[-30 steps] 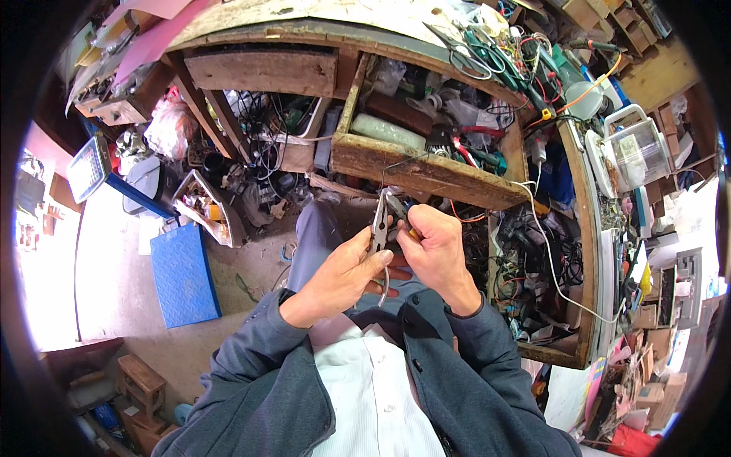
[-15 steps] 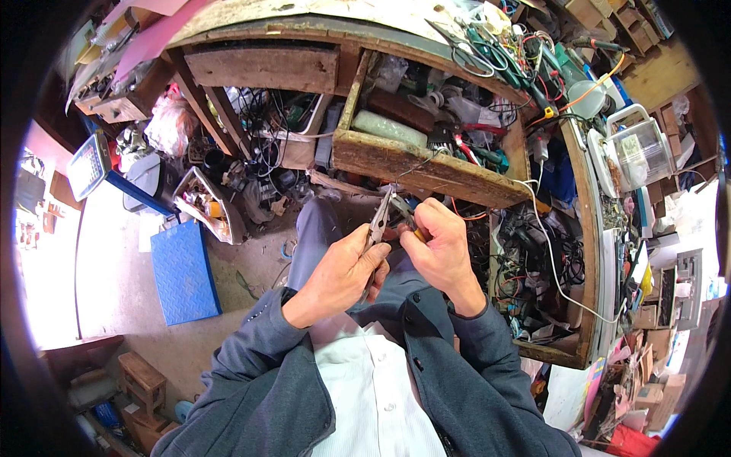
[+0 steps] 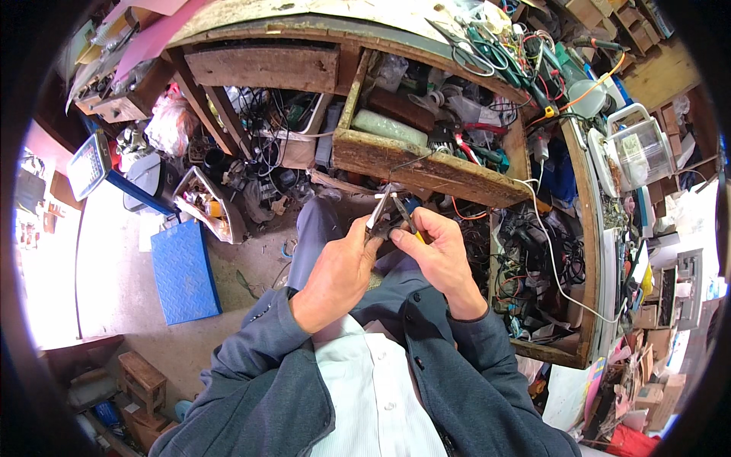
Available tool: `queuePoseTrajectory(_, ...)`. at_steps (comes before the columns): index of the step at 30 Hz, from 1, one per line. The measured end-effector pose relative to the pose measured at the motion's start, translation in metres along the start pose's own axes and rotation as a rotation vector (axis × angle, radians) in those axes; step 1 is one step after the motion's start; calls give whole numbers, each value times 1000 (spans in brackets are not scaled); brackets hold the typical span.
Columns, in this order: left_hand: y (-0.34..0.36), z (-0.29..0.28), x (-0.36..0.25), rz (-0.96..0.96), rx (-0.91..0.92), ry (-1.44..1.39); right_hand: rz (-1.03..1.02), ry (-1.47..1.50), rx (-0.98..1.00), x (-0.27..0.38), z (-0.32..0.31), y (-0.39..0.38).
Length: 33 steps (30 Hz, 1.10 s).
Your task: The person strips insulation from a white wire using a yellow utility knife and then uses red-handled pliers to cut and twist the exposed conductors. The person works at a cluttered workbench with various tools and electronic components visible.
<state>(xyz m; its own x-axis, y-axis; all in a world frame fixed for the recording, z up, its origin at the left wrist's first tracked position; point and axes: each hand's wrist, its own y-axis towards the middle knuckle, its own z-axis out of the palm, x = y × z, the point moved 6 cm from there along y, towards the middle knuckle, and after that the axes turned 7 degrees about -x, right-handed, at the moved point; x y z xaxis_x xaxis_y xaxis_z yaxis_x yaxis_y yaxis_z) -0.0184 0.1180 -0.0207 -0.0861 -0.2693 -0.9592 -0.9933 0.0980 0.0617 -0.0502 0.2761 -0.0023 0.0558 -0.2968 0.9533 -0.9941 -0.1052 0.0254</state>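
Two bare hands meet near the middle of the view, each with its fingers wrapped around a metal hand tool. The left hand [image 3: 339, 266] grips silver pliers [image 3: 378, 214], nose pointing between twelve and one o'clock; the right hand [image 3: 440, 255] holds a dark-jawed tool [image 3: 404, 212] with yellow on its handle, angled toward eleven o'clock. How far apart either tool's jaws stand, I cannot tell. Near the tips sits a small white piece [image 3: 386, 196] (whether clamped or merely behind them is unclear), and a thin dark wire [image 3: 412, 161] slants toward one o'clock across the front of the wooden drawer [image 3: 449, 180].

Both tools look stiff, hard and fairly dense for their size; bare metal would probably slip, so the handles, well back from the tips, seem the sounder hold. The white piece looks light; the wire looks springy and easily bent, best taken close to its end. At one o'clock, scissors [image 3: 460, 48] lie by the edge of the table [image 3: 304, 25]; between eight and nine lies a blue platform [image 3: 185, 270].
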Motion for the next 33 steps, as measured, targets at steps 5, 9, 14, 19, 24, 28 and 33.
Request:
queuePoseTrajectory(5, 0, -1, -1, 45, -19, 76, -4, 35, 9, 1, 2, 0)
queuePoseTrajectory(9, 0, -1, 1, 62, -34, 113, -27, 1, -14, 0, 3, -1)
queuePoseTrajectory(14, 1, 1, 3, 33, 6, 80, -114, -88, -74, 0, 5, -3)
queuePoseTrajectory(19, 0, 8, 10, -19, 28, 33, -170, -192, -154, 6, 7, -4)
queuePoseTrajectory(24, 1, 9, 2, 29, -28, -56, -320, -337, -210, 18, 14, -8)
queuePoseTrajectory(28, -1, 8, 3, -49, -22, -49, -410, -432, -225, 23, 16, -9)
queuePoseTrajectory(33, -1, 6, -2, -3, -76, -35, -424, -449, -237, 23, 17, -9)
